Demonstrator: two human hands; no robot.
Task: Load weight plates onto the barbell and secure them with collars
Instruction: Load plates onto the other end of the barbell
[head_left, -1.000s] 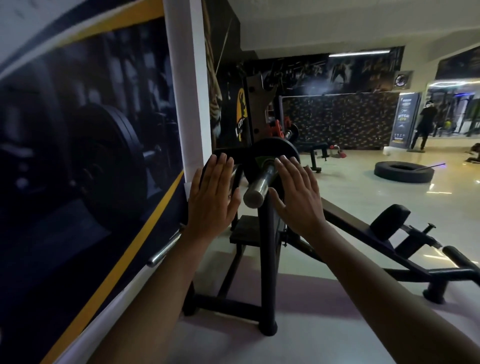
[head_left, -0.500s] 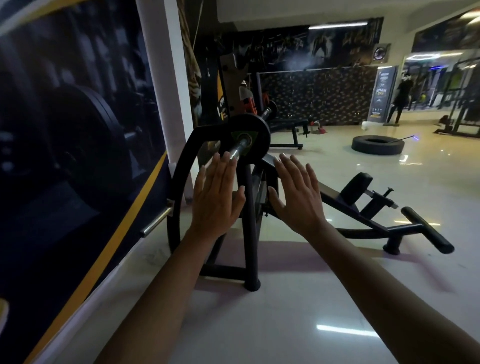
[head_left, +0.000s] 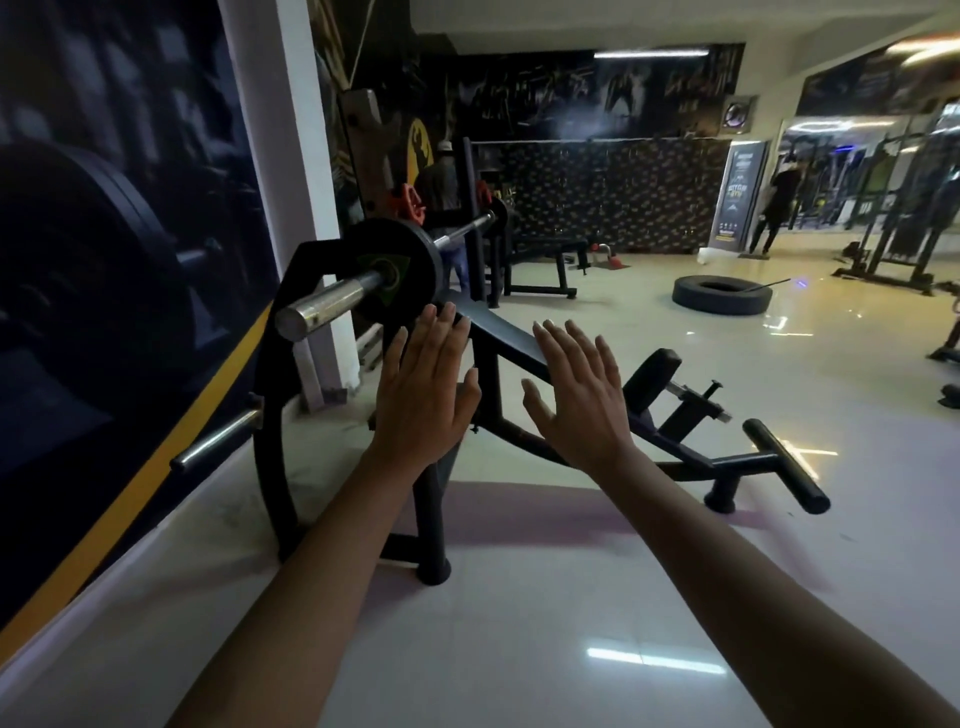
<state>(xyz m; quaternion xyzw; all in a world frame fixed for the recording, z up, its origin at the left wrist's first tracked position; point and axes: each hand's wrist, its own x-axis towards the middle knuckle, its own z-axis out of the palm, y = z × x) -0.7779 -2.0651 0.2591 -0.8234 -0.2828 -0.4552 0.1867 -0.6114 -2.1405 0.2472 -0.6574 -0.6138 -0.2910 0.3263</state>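
Note:
The barbell rests on a black bench rack (head_left: 291, 364), its steel sleeve end (head_left: 332, 304) pointing toward me at upper left. One black weight plate (head_left: 395, 244) with a green label sits on that sleeve. No collar shows on the sleeve. My left hand (head_left: 423, 395) is held flat with fingers apart, below and right of the sleeve, touching nothing. My right hand (head_left: 579, 395) is also flat and empty, in front of the decline bench pad (head_left: 498, 332). The bar's far end (head_left: 467, 228) carries another dark plate.
A wall poster (head_left: 104, 260) runs along the left, with a steel storage peg (head_left: 218, 441) sticking out low on the rack. The bench's leg rollers (head_left: 784, 467) lie to the right. A tyre (head_left: 722, 295) lies on the glossy floor; people stand far back.
My view has pulled back and swung right. Both hands, which flanked the sleeve end a second ago, have come away from it and now sit below and right of the bar.

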